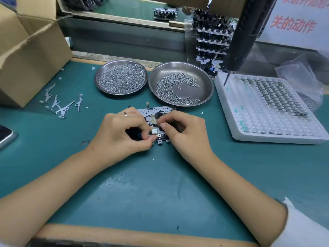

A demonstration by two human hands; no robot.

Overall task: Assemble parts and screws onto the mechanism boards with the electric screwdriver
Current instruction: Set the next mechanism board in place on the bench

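A mechanism board [154, 111] lies flat on the green mat, mostly covered by both hands. My left hand [122, 131] pinches a small silver part [154, 132] at the board's near edge. My right hand [187, 129] has its fingers curled, the thumb and forefinger tips meeting over the board beside that part. What they pinch, if anything, is too small to tell. The black electric screwdriver [243, 36] hangs above the right side, held by no hand, its bit pointing down over the white tray [229, 125].
Two steel dishes of screws, the left dish [97, 77] and the right dish [206, 82], stand behind the board. Several flat metal levers [58, 104] lie at the left beside a cardboard box [30, 56]. A rack of finished boards [211, 36] stands at the back.
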